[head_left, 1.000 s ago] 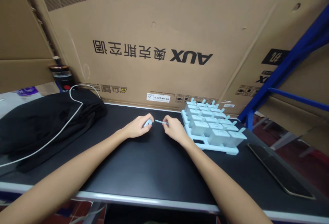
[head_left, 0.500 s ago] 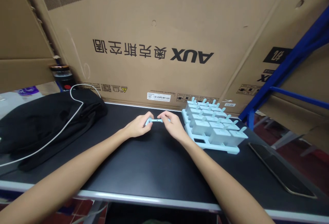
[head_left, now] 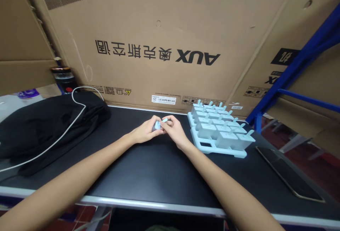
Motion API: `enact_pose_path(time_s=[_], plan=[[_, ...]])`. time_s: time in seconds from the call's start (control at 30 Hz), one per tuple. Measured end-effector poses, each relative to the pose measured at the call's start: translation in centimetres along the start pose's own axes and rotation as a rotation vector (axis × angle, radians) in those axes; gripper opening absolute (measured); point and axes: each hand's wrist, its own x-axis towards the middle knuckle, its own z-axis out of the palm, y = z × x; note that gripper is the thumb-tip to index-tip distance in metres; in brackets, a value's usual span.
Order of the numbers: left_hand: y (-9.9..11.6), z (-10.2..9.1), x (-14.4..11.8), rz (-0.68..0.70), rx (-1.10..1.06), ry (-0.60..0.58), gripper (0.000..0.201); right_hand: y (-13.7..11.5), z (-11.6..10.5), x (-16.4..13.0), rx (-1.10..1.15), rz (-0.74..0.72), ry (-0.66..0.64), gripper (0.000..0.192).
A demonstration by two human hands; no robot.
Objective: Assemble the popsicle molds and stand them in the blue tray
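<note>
The person's left hand [head_left: 145,132] and right hand [head_left: 172,129] meet at the far middle of the black desk [head_left: 148,174], fingertips touching. Between them sits a small pale-blue mould piece [head_left: 158,124]: the left fingers [head_left: 153,120] curl closed around its body, while the right fingers [head_left: 170,119] pinch its short stick end from the other side. Most of the piece is hidden inside the two grips, so only a sliver of blue shows, held just above the desk surface.

Just to the right of the right hand stands a pale-blue popsicle mould tray [head_left: 209,147], filled with rows of matching moulds with sticks pointing up; one slot at its near left corner is open. Farther right a dark phone [head_left: 288,178] lies flat. On the left lies a black garment [head_left: 45,125] with a white cable [head_left: 71,125] across it, and a large cardboard box [head_left: 159,29] stands behind.
</note>
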Motion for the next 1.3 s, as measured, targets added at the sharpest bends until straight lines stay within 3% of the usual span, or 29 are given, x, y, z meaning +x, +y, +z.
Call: enact_pose_path(time_s=[0.17, 0.5, 0.83, 0.9, 1.07, 1.17, 1.3], plan=[[-0.6, 0.4, 0.1, 0.025, 0.0, 0.064, 0.042, 0.0, -0.6, 0.3, -0.012, 0.031, -0.023, 0.036], [-0.7, 0.3, -0.2, -0.023, 0.028, 0.02, 0.043, 0.5, -0.8, 0.0, 0.1, 0.058, -0.12, 0.034], [0.1, 0.2, -0.6, -0.042, 0.014, 0.077, 0.033, 1.6, -0.3, -0.2, 0.146, -0.023, -0.195, 0.032], [0.3, 0.4, -0.4, -0.069, -0.09, 0.121, 0.032, 1.6, -0.2, -0.2, 0.131, -0.039, -0.19, 0.031], [1.4, 1.4, 0.7, -0.2, -0.822, 0.248, 0.036, 0.8, 0.7, -0.7, -0.09, -0.218, -0.187, 0.031], [2.5, 1.7, 1.0, -0.222, -1.02, 0.232, 0.041, -0.1, 1.3, -1.6, -0.445, -0.434, -0.095, 0.048], [3.8, 1.5, 0.7, -0.346, -1.354, 0.143, 0.048, -1.0, 1.7, -2.6, -0.816, -0.561, 0.017, 0.076]])
